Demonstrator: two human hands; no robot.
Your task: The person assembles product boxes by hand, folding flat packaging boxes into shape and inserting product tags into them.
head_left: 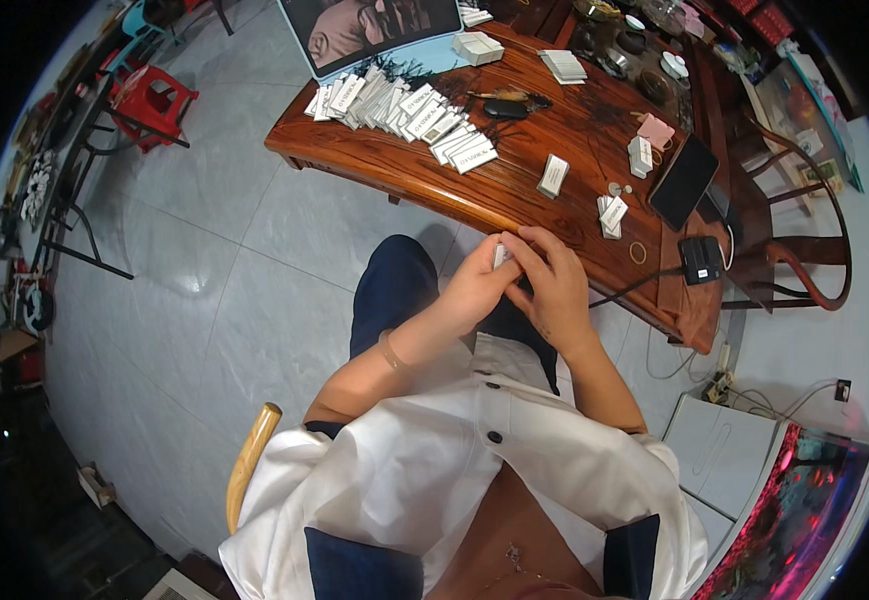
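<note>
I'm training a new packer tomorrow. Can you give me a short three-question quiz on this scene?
1. True or false: both hands share a grip on the small white flat box.
2. Where does the long fanned row of small white boxes lie?
A. on the grey tiled floor
B. on the polished reddish wooden table
C. on the red plastic stool
3. Fill in: the black tablet-like slab lies near the table's ____ end, from the person's own side.

Key
1. True: the left hand and the right hand meet around it, above the lap.
2. B
3. right
</note>
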